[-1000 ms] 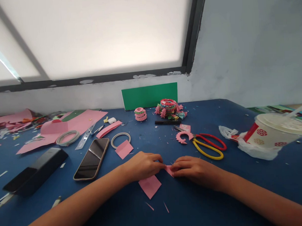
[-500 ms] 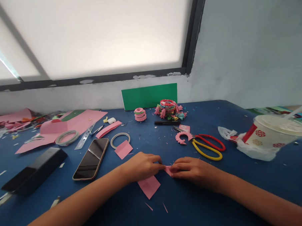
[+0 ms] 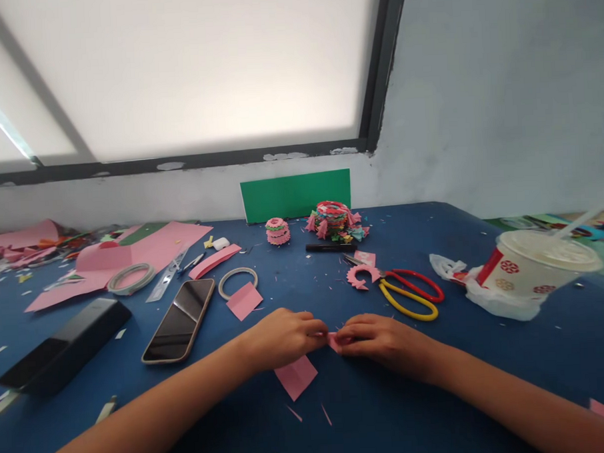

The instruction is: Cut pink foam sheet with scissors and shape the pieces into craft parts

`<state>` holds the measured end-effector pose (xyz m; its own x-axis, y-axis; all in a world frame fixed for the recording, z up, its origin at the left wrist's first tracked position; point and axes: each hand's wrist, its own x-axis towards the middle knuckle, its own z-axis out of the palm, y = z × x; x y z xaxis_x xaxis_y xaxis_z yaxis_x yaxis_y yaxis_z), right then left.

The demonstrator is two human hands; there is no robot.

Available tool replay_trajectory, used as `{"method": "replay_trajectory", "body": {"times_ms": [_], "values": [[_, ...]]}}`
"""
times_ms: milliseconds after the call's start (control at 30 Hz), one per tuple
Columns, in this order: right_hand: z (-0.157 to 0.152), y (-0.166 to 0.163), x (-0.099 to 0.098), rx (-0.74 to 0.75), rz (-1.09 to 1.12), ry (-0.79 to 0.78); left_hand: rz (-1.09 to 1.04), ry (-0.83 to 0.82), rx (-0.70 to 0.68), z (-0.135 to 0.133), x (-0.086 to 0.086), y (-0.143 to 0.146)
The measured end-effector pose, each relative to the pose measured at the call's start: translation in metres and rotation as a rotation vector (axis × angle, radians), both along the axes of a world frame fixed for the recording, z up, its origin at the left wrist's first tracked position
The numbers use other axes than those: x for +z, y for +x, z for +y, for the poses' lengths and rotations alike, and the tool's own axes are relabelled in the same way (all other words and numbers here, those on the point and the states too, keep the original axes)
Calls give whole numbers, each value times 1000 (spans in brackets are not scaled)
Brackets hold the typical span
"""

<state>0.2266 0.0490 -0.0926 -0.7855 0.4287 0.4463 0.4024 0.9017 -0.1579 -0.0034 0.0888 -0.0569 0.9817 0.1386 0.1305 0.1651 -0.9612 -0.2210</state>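
Between my fingertips is a small folded piece of pink paper (image 3: 333, 342), mostly covered by the hands. My left hand (image 3: 289, 335) pinches its left end, and my right hand (image 3: 374, 341) closes over its right side. Under my left hand lies a creased pink paper square (image 3: 297, 379), partly hidden. Another pink square (image 3: 244, 301) rests against a roll of tape (image 3: 238, 275) beyond the left wrist. Past my right hand are scissors (image 3: 410, 295) with one red and one yellow handle, and a pink zigzag-folded paper ring (image 3: 360, 277) touches their blades.
To the left are a phone (image 3: 180, 322), a black box-like device (image 3: 67, 343), a ruler (image 3: 168, 276) and large pink sheets (image 3: 158, 253). A lidded cup (image 3: 539, 269) with a straw stands right. Folded-paper stacks (image 3: 278, 232) and a black marker (image 3: 330, 247) sit farther back.
My hands have drawn slightly closer together around the folded pink paper, so less of it shows. The whole view has shifted a little; the other things lie as before.
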Motion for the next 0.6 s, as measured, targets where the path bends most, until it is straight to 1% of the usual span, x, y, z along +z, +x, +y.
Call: {"method": "replay_trajectory", "body": {"times_ms": [133, 233, 400, 500, 600], "values": [[-2, -1, 0, -18, 0, 0, 54, 14, -16, -4, 0, 3], [-4, -2, 1, -57, -34, -20, 47, -33, -3, -9, 0, 6], [-11, -3, 9, -208, -113, -123, -11, -241, 112, -12, 7, 7], [-15, -2, 17, -293, -104, -201, -24, -297, 216, -9, 14, 3], [-16, 2, 21, -350, -81, -236, -46, -352, 265, -7, 17, -1]]}}
